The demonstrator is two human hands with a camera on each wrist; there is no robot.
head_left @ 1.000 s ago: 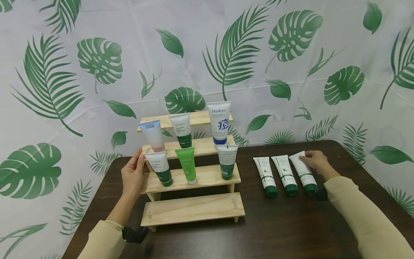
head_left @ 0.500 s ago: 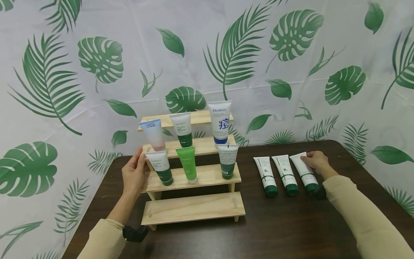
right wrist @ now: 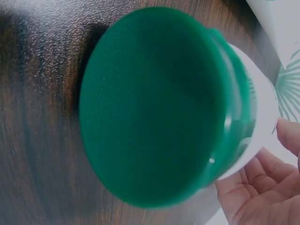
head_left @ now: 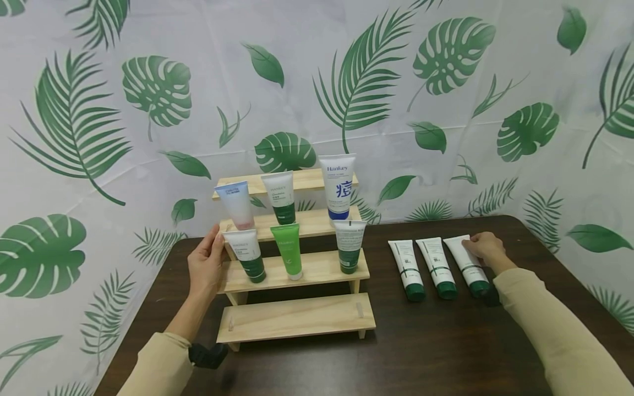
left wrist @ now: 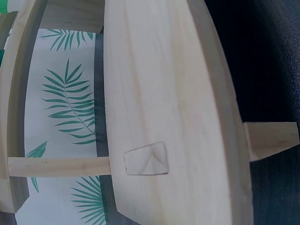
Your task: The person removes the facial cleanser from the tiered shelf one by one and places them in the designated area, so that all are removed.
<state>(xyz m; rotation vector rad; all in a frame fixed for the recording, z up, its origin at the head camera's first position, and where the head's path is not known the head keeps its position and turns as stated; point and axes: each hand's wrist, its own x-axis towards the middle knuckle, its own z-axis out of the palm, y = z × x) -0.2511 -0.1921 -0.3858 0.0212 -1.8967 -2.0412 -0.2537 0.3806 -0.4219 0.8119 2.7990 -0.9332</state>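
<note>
My left hand (head_left: 205, 264) grips the left end of a stepped wooden display rack (head_left: 297, 316), fingers at the side of its middle tiers. The left wrist view shows a bare shelf board (left wrist: 159, 93) and not the hand. On the right, my right hand (head_left: 487, 250) holds the upper part of a white squeeze tube (head_left: 463, 256) with a green cap. That cap (right wrist: 154, 108) fills much of the right wrist view, with thumb and curled fingers (right wrist: 253, 183) around the white body behind it. Two matching tubes, one in the middle (head_left: 436, 258) and one leftmost (head_left: 405, 261), lie alongside.
Several tubes stand cap-down on the rack: a blue-pink one (head_left: 236, 206), white-and-green ones (head_left: 279, 195), a bright green one (head_left: 288, 250) and a tall white-blue one (head_left: 339, 184). A leaf-print cloth (head_left: 307, 82) hangs behind the dark wooden table (head_left: 436, 346).
The cap end of the tube in my right hand has shifted slightly to the right. My left hand keeps its place on the rack.
</note>
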